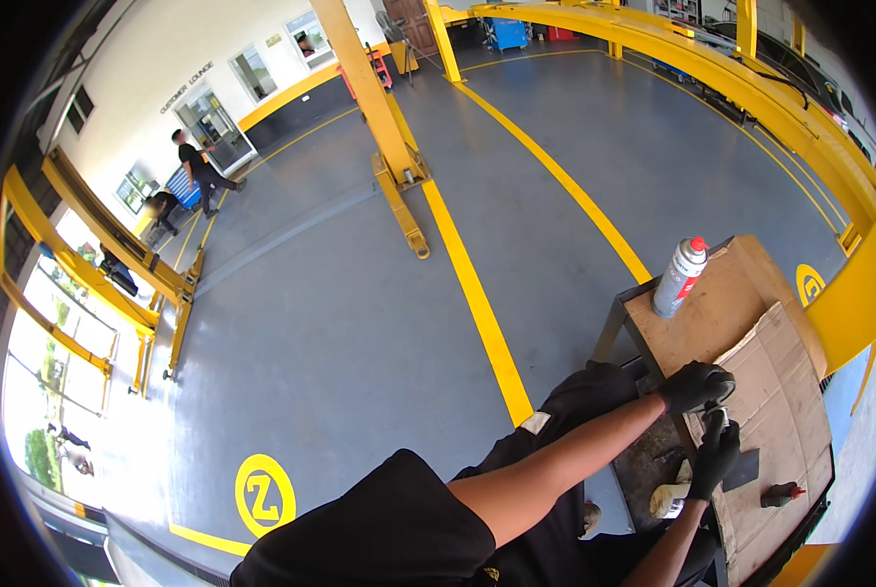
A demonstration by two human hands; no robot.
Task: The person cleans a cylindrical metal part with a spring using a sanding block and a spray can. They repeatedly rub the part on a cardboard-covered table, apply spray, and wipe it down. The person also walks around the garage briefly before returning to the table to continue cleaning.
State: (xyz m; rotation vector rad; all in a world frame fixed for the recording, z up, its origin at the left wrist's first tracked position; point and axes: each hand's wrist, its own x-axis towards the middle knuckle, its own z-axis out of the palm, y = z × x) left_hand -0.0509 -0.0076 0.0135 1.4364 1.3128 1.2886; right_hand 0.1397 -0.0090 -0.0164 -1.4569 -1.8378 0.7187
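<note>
Both my hands wear black gloves and meet over the cardboard-covered top of a work cart. My left hand is closed, fingers curled at a small silvery metal part whose kind I cannot make out. Just below it, my right hand is closed on the same part from the other side. Flat cardboard lies under and beyond the hands. Close to my right hand are a dark flat square piece and a small dark bottle with a red tip.
A spray can with a red cap stands upright on the cart's far end. A pale container sits on the cart's lower shelf. Yellow lift posts rise from the grey floor. Two people are far off at the left.
</note>
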